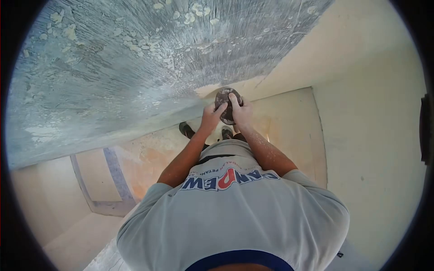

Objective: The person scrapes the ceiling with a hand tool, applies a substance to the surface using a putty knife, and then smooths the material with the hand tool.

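A dark brown oval pad (224, 95), smeared with white dust, is held in front of my body close to the wall. My left hand (211, 116) grips its left side, with the thumb laid across the face. On the right side my right hand (242, 114) is closed around it, thumb pointing up along the face. White dust coats my fingers and forearms. The fingers behind the pad are hidden. Just beyond the pad rises the wall (149, 77), grey-blue with scraped streaks and pale patches.
A smooth cream wall section (366, 135) stands to the right. Below, the dusty floor (294, 122) shows dark footwear (186, 129) on my feet. At the lower left is a recessed opening (97, 176) with a bluish edge.
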A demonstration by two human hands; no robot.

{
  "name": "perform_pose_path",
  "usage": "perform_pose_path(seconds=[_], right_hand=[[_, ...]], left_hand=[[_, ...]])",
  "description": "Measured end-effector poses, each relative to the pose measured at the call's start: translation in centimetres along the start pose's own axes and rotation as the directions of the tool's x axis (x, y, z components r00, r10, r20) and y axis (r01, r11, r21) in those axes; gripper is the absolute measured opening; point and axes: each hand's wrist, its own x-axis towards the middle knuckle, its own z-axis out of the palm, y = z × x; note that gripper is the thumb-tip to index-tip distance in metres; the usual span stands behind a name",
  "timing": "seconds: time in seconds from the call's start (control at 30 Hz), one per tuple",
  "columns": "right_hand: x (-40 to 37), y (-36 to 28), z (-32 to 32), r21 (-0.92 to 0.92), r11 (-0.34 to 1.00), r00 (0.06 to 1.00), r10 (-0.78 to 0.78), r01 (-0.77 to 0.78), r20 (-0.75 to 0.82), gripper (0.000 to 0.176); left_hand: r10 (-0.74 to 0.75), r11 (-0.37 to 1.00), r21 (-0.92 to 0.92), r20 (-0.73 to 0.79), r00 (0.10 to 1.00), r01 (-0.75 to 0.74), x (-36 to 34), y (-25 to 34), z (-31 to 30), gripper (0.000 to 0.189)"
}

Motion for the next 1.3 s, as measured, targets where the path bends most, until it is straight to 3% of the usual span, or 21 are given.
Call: perform_pose_path(seconds=[0.07,0.13,0.17,0.2,0.27,0.33,0.43,0.53,0.57,0.7,0.8,0.87,0.93,1.03,1.17,1.2,1.23,1.3], right_hand=[[0.0,-0.3,0.7,0.035,0.999,0.999,-0.037,0.038,-0.037,0.048],[-0.4,-3.4,0.6,0.06,0.998,1.0,0.006,-0.004,-0.028,0.047],[-0.6,-3.6,0.3,0.049,0.999,1.0,0.003,-0.002,-0.014,0.047],[-0.5,-3.1,0.3,0.052,0.999,1.0,-0.002,0.003,-0.013,0.047],[-0.9,-0.6,0.1,0.044,0.999,1.0,-0.023,0.023,0.0,0.046],[-1.0,-0.9,0.6,0.038,0.999,0.999,-0.021,0.023,-0.042,0.045],[-1.3,-5.2,-0.1,0.092,0.995,0.999,-0.033,0.034,-0.007,0.045],[-1.5,-2.1,0.1,0.059,0.998,1.0,-0.007,0.007,0.002,0.045],[-1.6,-0.8,0.1,0.063,0.998,1.0,0.002,-0.002,0.003,0.044],[-0.7,-4.1,0.5,0.049,0.998,0.999,-0.034,0.035,-0.022,0.044],[-1.2,-3.5,0.4,0.042,0.997,0.997,-0.071,0.071,-0.021,0.043],[-1.7,-1.3,0.4,0.068,0.998,0.999,0.011,-0.007,-0.049,0.042],[-1.4,-3.9,0.3,0.049,0.999,0.998,-0.007,0.01,-0.063,0.042],[-1.8,-4.7,0.4,0.137,0.99,0.999,-0.008,0.013,-0.034,0.042],[-1.4,-0.4,0.8,0.026,0.999,0.999,-0.031,0.032,-0.031,0.044],[-1.1,-1.5,1.1,0.031,0.999,0.999,-0.041,0.043,-0.034,0.044],[-0.6,-3.0,1.4,0.109,0.991,0.996,-0.067,0.073,-0.055,0.044],[-1.2,-2.6,1.1,0.168,0.983,0.996,-0.063,0.073,-0.065,0.044]], left_hand=[[0.03,1.0,0.004,-0.097,0.995,-0.03,0.3,-0.6,0.0,0.024],[0.03,0.989,0.144,-0.056,0.998,-0.022,0.3,2.8,-0.6,0.024],[0.048,0.999,0.016,-0.039,0.998,-0.048,0.2,2.7,-0.4,0.024],[0.054,0.998,0.017,-0.04,0.998,-0.054,0.2,2.5,-0.4,0.024],[0.024,0.991,0.134,-0.082,0.996,-0.012,-0.8,0.4,-0.1,0.025],[0.044,0.998,0.047,-0.089,0.995,-0.04,-0.9,0.8,0.2,0.026],[0.093,0.982,0.168,-0.053,0.994,-0.083,0.7,1.4,-0.9,0.026],[0.087,0.993,0.087,-0.082,0.993,-0.08,-0.4,0.5,-0.4,0.027],[0.002,0.997,0.083,-0.079,0.997,0.005,-0.9,-0.7,-0.3,0.027],[0.155,0.975,0.178,-0.096,0.983,-0.136,0.2,2.8,-0.5,0.027],[0.096,0.984,0.153,-0.041,0.995,-0.089,0.5,0.1,-1.4,0.027],[0.085,0.979,0.187,-0.027,0.996,-0.078,-0.4,-0.5,-0.7,0.028],[0.127,0.986,0.126,-0.154,0.98,-0.108,0.0,0.5,0.1,0.028],[0.097,0.975,0.202,-0.011,0.995,-0.093,0.1,2.9,-1.4,0.027],[0.156,0.979,0.14,-0.071,0.985,-0.145,-0.2,-2.2,-1.1,0.027],[0.142,0.99,0.046,-0.161,0.977,-0.136,-0.3,-0.2,-0.2,0.027],[0.154,0.988,0.046,-0.156,0.976,-0.149,0.7,1.2,-0.5,0.027],[0.157,0.966,0.216,-0.067,0.985,-0.139,0.5,2.2,-1.4,0.028]])
